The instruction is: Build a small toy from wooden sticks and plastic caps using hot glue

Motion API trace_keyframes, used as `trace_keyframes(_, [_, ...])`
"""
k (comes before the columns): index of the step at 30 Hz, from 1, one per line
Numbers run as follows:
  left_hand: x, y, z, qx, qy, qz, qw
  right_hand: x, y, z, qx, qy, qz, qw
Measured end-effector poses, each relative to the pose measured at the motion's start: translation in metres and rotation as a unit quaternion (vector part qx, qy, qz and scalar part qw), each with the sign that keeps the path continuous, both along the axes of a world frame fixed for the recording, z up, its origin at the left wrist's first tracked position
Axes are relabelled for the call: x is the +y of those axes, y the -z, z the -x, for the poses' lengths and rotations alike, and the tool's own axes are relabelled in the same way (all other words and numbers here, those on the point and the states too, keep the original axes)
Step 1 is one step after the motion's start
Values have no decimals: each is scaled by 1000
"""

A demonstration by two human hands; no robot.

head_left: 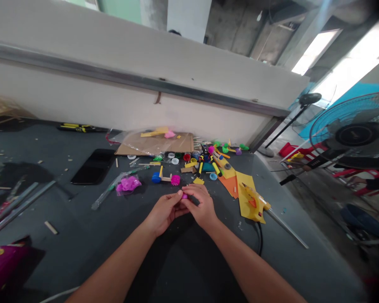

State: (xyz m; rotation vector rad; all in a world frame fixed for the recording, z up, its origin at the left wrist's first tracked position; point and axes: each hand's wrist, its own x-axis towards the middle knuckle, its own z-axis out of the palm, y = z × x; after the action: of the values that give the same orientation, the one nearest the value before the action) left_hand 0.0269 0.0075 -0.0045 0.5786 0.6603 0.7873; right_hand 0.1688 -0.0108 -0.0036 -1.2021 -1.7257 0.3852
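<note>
Pinched between fingertips of left hand (163,212) and right hand (201,206), small magenta piece (185,196): looks light, probably stiff; hold by edges.

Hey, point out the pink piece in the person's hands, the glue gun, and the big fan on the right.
Pink piece (185,196), head view, on its visible part between the fingers.
Glue gun (252,201), head view, on its yellow body.
Fan (356,134), head view, on its dark central hub.
</note>
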Motion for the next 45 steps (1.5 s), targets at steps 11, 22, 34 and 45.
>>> trace_keyframes(11, [0, 0, -2, 6, -24, -4, 1000, 1, 3, -1, -14, 14, -5, 1000])
trace_keyframes(22, [0, 2, -1, 7, -17, -15, 1000, 2, 3, 0, -28, 17, -8, 999])
trace_keyframes(34, [0, 2, -2, 13, -22, 1, 1000, 3, 3, -1, -41, 29, -13, 999])
trace_keyframes(45, [2, 2, -2, 26, -32, 2, 999, 1, 5, -1, -60, 5, -19, 998])
